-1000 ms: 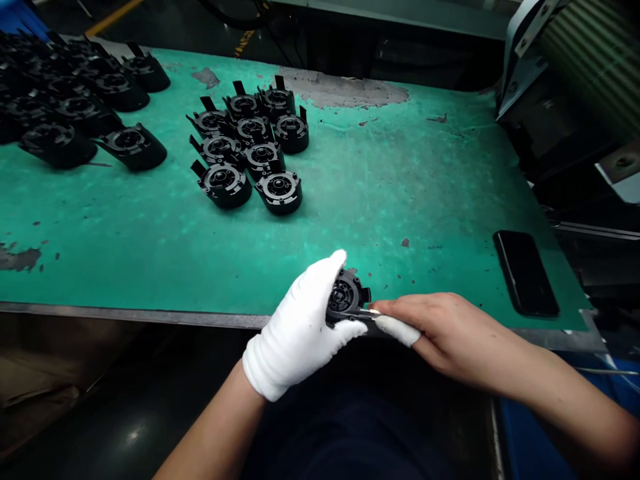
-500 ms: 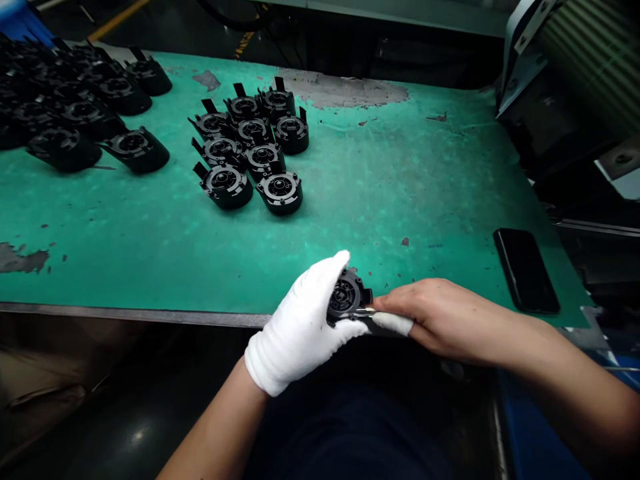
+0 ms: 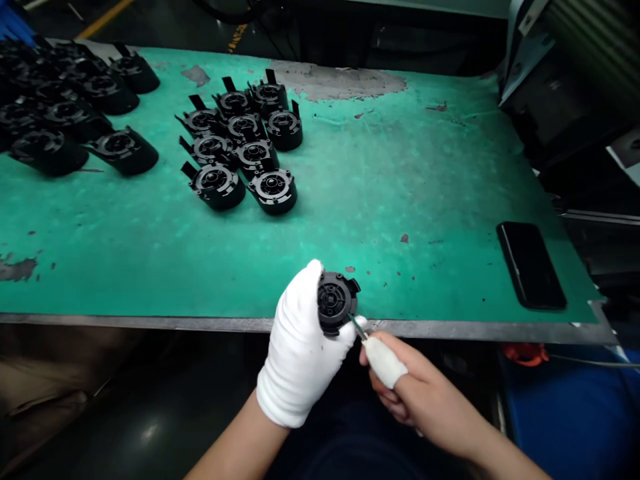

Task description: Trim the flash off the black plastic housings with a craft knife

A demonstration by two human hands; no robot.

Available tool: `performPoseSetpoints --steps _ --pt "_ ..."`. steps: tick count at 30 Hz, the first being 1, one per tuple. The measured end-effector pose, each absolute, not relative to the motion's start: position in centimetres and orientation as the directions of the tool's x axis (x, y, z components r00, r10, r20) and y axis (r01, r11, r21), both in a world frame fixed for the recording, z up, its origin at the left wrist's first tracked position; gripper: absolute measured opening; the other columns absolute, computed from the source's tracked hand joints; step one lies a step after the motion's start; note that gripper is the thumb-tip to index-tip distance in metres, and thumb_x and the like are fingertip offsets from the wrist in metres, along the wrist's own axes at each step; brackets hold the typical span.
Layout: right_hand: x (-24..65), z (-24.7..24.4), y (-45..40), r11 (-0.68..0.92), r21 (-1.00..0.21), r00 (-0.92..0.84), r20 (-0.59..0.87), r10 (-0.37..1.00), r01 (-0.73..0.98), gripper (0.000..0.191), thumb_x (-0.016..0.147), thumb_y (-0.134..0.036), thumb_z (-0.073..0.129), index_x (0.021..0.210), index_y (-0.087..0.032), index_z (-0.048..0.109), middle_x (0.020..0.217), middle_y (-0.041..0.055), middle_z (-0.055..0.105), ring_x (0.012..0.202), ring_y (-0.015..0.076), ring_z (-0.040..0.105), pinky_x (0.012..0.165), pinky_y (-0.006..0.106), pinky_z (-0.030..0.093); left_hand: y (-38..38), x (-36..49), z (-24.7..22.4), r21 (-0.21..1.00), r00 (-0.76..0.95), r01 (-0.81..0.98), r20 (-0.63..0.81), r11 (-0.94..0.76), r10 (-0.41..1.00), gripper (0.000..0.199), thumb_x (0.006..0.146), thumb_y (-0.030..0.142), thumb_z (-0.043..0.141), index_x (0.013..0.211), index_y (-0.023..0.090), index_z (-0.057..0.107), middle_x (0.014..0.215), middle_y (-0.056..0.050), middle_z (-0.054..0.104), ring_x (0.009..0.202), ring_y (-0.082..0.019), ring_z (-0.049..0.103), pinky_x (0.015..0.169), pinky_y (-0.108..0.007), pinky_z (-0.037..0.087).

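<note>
White-gloved left hand [image 3: 303,353], clamped around one round black plastic housing [image 3: 333,300], over near edge of green worktable [image 3: 400,187]. Right hand [image 3: 417,387], thumb white-sheathed, closed on thin metallic tool [image 3: 359,330], tip at housing's near-right rim.

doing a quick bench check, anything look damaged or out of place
The green-coated tabletop looks worn: grey patches show through, the largest along its far edge. A black rectangular phone at right may not belong with round black plastic parts.
</note>
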State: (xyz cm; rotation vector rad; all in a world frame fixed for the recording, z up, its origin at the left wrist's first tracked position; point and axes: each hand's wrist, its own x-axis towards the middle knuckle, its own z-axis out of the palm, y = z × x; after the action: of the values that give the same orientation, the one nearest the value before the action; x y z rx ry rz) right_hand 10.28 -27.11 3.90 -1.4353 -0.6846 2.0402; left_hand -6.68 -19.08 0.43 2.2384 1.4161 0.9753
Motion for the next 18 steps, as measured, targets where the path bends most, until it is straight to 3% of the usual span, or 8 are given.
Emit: performPoseSetpoints --steps 13,15,18 --pt "5.6 4.3 -28.0 -0.711 -0.601 -0.249 -0.673 0.697 -0.366 0.032 0.098 -0.055 0.047 0.09 -0.024 0.045 0.064 -0.0085 0.038 0.046 0.006 0.025 0.039 0.019 0.016 -18.8 -6.6 0.1 0.596 0.244 0.691 0.34 -0.409 0.908 0.1 0.073 0.048 0.083 0.151 0.013 0.033 0.14 -0.019 0.054 0.132 -0.03 0.053 0.113 -0.046 0.045" --pt "5.2 4.0 -28.6 -0.69 -0.656 -0.242 -0.647 0.723 -0.306 0.036 0.097 -0.059 0.046 0.089 -0.024 0.045 0.065 -0.0073 0.041 0.047 0.0069 0.03 0.041 0.02 0.021 -18.8 -6.6 0.1 0.582 0.245 0.697 0.355 -0.418 0.902 0.1 0.072 0.05 0.083 0.151 0.013 0.033 0.139 -0.019 0.054 0.131 -0.031 0.053 0.112 -0.046 0.046" --pt "4.2 3.7 -29.5 -0.626 -0.775 -0.387 -0.555 0.736 -0.08 0.037 0.083 -0.059 0.067 0.088 -0.024 0.053 0.066 -0.0053 0.048 0.057 0.0101 0.044 0.053 0.023 0.033 -18.7 -6.6 0.0 0.544 0.262 0.707 0.392 -0.452 0.882 0.101 0.072 0.054 0.082 0.151 0.015 0.032 0.14 -0.02 0.054 0.132 -0.032 0.053 0.112 -0.048 0.045"
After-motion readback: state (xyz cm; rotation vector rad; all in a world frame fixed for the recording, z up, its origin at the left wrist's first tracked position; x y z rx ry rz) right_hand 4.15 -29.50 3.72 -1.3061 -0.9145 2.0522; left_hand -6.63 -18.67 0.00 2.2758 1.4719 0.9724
